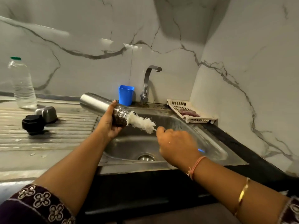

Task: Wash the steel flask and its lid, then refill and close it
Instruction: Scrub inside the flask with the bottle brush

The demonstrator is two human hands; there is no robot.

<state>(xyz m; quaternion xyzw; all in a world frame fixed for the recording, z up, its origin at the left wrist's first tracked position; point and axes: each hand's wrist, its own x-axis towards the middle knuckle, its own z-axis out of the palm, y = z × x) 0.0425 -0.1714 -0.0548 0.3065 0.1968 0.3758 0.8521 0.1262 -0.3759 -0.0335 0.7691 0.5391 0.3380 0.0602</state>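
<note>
My left hand (108,122) grips the steel flask (95,102) near its threaded neck and holds it lying sideways over the sink's left edge, mouth pointing right. A white bottle brush (140,122) has its tip at the flask's mouth, most of the bristles outside. My right hand (175,145) holds the brush's thin handle just right of the bristles, over the basin. The black inner lid (33,124) and the steel cup cap (47,113) sit on the ribbed drainboard to the left.
The steel sink (210,143) has a drain (146,157) at its bottom. A tap (148,83) stands behind it, with a blue cup (125,95) beside it. A white rack (191,113) with a scrubber sits at right. A clear plastic bottle (22,84) stands far left.
</note>
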